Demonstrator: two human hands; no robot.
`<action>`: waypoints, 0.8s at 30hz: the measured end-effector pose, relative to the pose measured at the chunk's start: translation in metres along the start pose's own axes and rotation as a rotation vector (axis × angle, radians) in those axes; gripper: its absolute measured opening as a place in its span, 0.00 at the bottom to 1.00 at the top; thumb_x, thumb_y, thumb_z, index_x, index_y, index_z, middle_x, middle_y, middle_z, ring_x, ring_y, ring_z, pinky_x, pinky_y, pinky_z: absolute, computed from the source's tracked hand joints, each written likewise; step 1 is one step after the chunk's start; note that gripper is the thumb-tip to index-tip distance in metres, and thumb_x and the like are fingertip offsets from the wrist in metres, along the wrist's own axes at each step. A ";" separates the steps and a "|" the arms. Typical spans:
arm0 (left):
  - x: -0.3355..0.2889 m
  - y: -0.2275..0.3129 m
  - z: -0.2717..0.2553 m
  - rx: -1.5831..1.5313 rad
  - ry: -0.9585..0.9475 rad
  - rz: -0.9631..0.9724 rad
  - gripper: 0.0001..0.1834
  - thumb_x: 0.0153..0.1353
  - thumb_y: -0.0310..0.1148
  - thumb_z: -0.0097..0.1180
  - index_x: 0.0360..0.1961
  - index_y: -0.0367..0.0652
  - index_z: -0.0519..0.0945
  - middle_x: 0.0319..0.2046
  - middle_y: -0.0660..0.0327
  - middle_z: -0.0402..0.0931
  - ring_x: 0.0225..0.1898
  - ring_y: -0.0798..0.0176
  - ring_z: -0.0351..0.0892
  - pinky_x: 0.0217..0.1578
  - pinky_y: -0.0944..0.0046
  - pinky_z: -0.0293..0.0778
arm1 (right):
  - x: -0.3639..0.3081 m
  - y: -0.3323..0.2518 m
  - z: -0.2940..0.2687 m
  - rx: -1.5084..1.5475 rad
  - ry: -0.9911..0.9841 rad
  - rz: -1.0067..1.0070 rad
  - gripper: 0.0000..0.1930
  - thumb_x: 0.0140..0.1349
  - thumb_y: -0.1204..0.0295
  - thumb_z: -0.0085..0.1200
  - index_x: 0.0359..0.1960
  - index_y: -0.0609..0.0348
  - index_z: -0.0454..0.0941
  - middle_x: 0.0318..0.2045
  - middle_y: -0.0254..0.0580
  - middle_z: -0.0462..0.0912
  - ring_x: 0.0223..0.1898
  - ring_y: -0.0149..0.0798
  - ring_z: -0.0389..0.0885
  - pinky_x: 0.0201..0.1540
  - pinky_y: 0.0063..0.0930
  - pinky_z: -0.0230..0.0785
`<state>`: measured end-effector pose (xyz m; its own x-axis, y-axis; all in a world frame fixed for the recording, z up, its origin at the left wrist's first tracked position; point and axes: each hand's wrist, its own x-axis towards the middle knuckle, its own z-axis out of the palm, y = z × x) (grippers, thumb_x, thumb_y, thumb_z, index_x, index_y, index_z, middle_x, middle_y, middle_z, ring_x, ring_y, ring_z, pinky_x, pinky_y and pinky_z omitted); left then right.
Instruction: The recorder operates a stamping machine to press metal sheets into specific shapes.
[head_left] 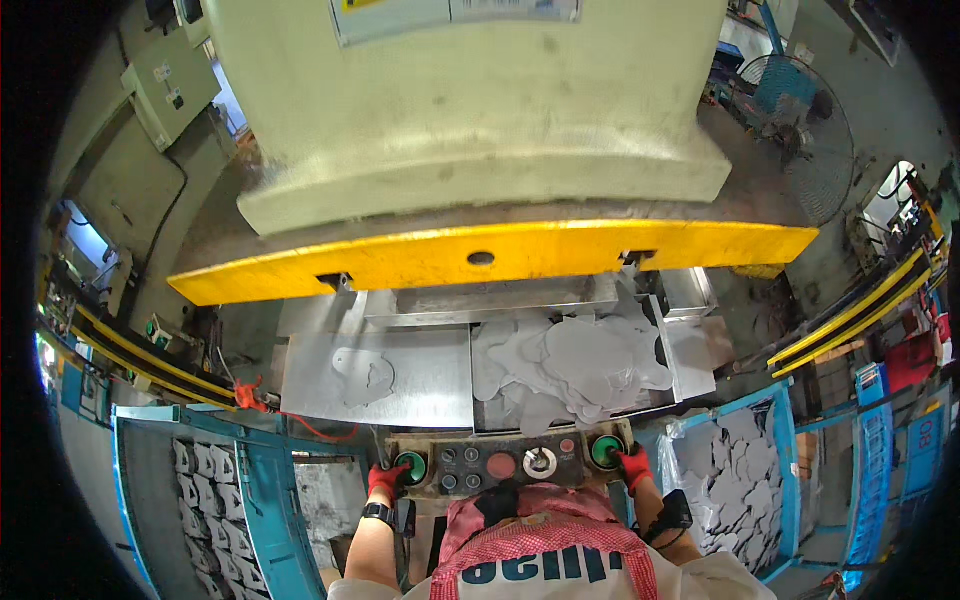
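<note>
Evidently, left hand (385, 481): red-gloved, at the left green button (409, 468); finger closure is too small to tell.
Right hand (633, 467): at the right green button (606, 452), closure equally unclear; a slipping thumb could miss or press unintended.
Flat grey piece (352, 382): on the metal plate (430, 385), left of the heaped grey sheets (590, 355), which overlap loosely and could slide if bumped.
Yellow beam (540, 252): beyond the plate; reaching beneath it during any descent could crush fingers.
</note>
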<state>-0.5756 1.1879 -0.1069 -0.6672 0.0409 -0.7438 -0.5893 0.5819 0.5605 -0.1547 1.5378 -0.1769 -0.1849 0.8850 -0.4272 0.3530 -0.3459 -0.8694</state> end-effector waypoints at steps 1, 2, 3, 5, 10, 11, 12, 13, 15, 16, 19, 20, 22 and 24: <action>0.025 -0.034 -0.016 -0.005 0.075 0.025 0.42 0.32 0.38 0.72 0.50 0.36 0.64 0.37 0.51 0.74 0.30 0.55 0.75 0.21 0.55 0.73 | 0.004 0.003 0.008 -0.019 0.000 -0.011 0.27 0.43 0.73 0.62 0.47 0.65 0.66 0.40 0.42 0.76 0.41 0.36 0.74 0.45 0.28 0.67; 0.038 -0.054 -0.025 -0.001 0.138 0.049 0.44 0.32 0.38 0.72 0.52 0.36 0.63 0.39 0.50 0.73 0.31 0.54 0.75 0.22 0.54 0.73 | 0.005 0.001 0.012 -0.020 -0.025 -0.015 0.27 0.43 0.73 0.62 0.47 0.65 0.66 0.40 0.42 0.76 0.41 0.36 0.74 0.45 0.28 0.67; 0.031 -0.040 -0.012 0.011 0.113 0.055 0.44 0.32 0.38 0.72 0.52 0.36 0.63 0.39 0.50 0.73 0.31 0.54 0.75 0.22 0.54 0.73 | 0.004 0.003 0.005 -0.029 -0.030 0.005 0.28 0.43 0.73 0.62 0.47 0.66 0.66 0.41 0.42 0.75 0.41 0.36 0.74 0.44 0.28 0.67; -0.030 0.029 0.019 0.004 -0.032 -0.062 0.50 0.31 0.40 0.72 0.55 0.32 0.58 0.46 0.46 0.69 0.41 0.52 0.74 0.30 0.51 0.74 | 0.001 0.010 -0.010 -0.016 0.015 0.042 0.28 0.43 0.73 0.62 0.47 0.66 0.66 0.41 0.42 0.75 0.41 0.36 0.74 0.44 0.29 0.67; 0.032 -0.021 -0.017 0.010 0.019 0.061 0.48 0.34 0.40 0.71 0.55 0.33 0.59 0.46 0.45 0.68 0.41 0.50 0.72 0.30 0.50 0.72 | -0.002 -0.027 -0.008 0.114 -0.270 0.179 0.26 0.46 0.73 0.59 0.49 0.64 0.66 0.43 0.46 0.73 0.42 0.37 0.73 0.42 0.29 0.69; 0.035 -0.042 -0.028 -0.127 -0.022 0.072 0.45 0.36 0.39 0.70 0.54 0.36 0.60 0.44 0.45 0.69 0.39 0.50 0.73 0.29 0.49 0.72 | -0.007 -0.045 -0.015 0.019 -0.280 0.150 0.25 0.47 0.72 0.58 0.48 0.64 0.66 0.41 0.46 0.74 0.41 0.37 0.73 0.39 0.29 0.70; 0.029 -0.040 -0.022 -0.113 -0.042 0.053 0.45 0.36 0.39 0.70 0.54 0.36 0.60 0.44 0.45 0.69 0.39 0.50 0.73 0.29 0.49 0.72 | -0.009 -0.056 -0.031 -0.072 -0.258 0.112 0.23 0.48 0.71 0.57 0.47 0.64 0.67 0.39 0.46 0.75 0.39 0.37 0.73 0.36 0.29 0.71; 0.013 -0.006 -0.007 -0.218 -0.166 -0.057 0.40 0.38 0.39 0.68 0.52 0.38 0.63 0.39 0.47 0.71 0.33 0.51 0.73 0.25 0.51 0.71 | 0.020 -0.016 -0.077 -0.422 -0.112 -0.612 0.23 0.48 0.71 0.57 0.47 0.65 0.67 0.39 0.48 0.75 0.39 0.38 0.73 0.36 0.30 0.70; -0.017 0.008 -0.010 -0.342 -0.228 -0.177 0.35 0.39 0.38 0.67 0.49 0.41 0.65 0.34 0.50 0.73 0.27 0.52 0.73 0.22 0.53 0.71 | -0.008 -0.144 -0.080 -0.277 0.378 -0.255 0.22 0.49 0.72 0.56 0.47 0.65 0.67 0.45 0.48 0.72 0.42 0.39 0.71 0.47 0.29 0.63; -0.029 0.005 -0.015 -0.316 -0.115 -0.107 0.32 0.41 0.38 0.66 0.47 0.43 0.66 0.30 0.52 0.73 0.23 0.55 0.71 0.20 0.55 0.70 | -0.013 -0.193 -0.080 -0.291 0.465 -0.456 0.25 0.47 0.70 0.58 0.47 0.65 0.67 0.46 0.48 0.72 0.45 0.43 0.70 0.50 0.31 0.61; -0.055 -0.003 -0.015 -0.270 0.165 0.104 0.24 0.44 0.38 0.63 0.41 0.45 0.68 0.19 0.60 0.70 0.13 0.63 0.64 0.13 0.64 0.64 | -0.034 -0.308 -0.042 -0.490 0.305 -0.759 0.31 0.40 0.65 0.63 0.48 0.63 0.67 0.48 0.49 0.70 0.50 0.49 0.67 0.53 0.35 0.58; -0.081 0.013 -0.007 -0.344 0.192 0.175 0.23 0.45 0.36 0.63 0.41 0.45 0.68 0.19 0.62 0.69 0.13 0.65 0.65 0.12 0.65 0.64 | -0.025 -0.322 -0.025 -0.630 0.145 -0.852 0.33 0.40 0.61 0.63 0.49 0.62 0.66 0.48 0.49 0.70 0.51 0.48 0.66 0.54 0.35 0.58; -0.082 0.003 -0.020 -0.443 0.221 0.243 0.21 0.45 0.35 0.62 0.40 0.44 0.69 0.18 0.65 0.68 0.13 0.70 0.65 0.09 0.68 0.61 | -0.016 -0.346 0.030 -0.957 -0.094 -0.961 0.39 0.37 0.52 0.61 0.52 0.60 0.64 0.48 0.49 0.70 0.51 0.49 0.66 0.54 0.38 0.57; -0.108 0.019 -0.009 -0.454 0.242 0.256 0.21 0.45 0.34 0.62 0.40 0.44 0.68 0.18 0.65 0.67 0.12 0.71 0.64 0.08 0.68 0.60 | -0.010 -0.344 0.077 -1.160 -0.147 -0.968 0.43 0.35 0.47 0.61 0.54 0.58 0.62 0.47 0.50 0.69 0.51 0.50 0.65 0.54 0.41 0.56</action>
<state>-0.5192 1.1874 -0.0129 -0.8679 -0.0837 -0.4896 -0.4965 0.1690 0.8514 -0.3453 1.6236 0.1076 -0.8243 0.5582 0.0949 0.5371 0.8239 -0.1807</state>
